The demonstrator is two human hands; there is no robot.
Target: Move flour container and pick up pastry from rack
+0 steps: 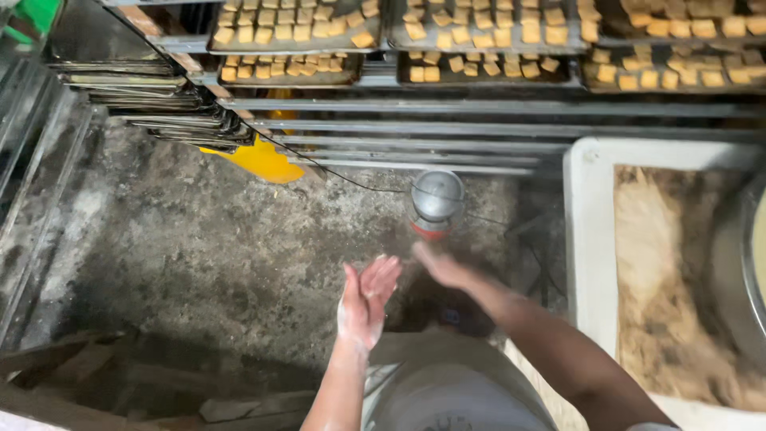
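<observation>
Both hands are empty, palms open over the floor; the left hand (365,299) is floury, fingers up; the blurred right hand (441,267) lies just beside it and nearer the metal can (436,203), straight beyond its fingertips.

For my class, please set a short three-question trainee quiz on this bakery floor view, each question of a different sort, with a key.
1. True or false: the left hand holds a metal tray.
2. Which lies nearest the right hand? A) round grey metal canister with red base B) yellow plastic object C) stacked flat metal trays
3. Fill in: the rack shelves carry trays of small square tan ____.

Key: 1 false, both hands are empty; 2 A; 3 pieces.
</observation>
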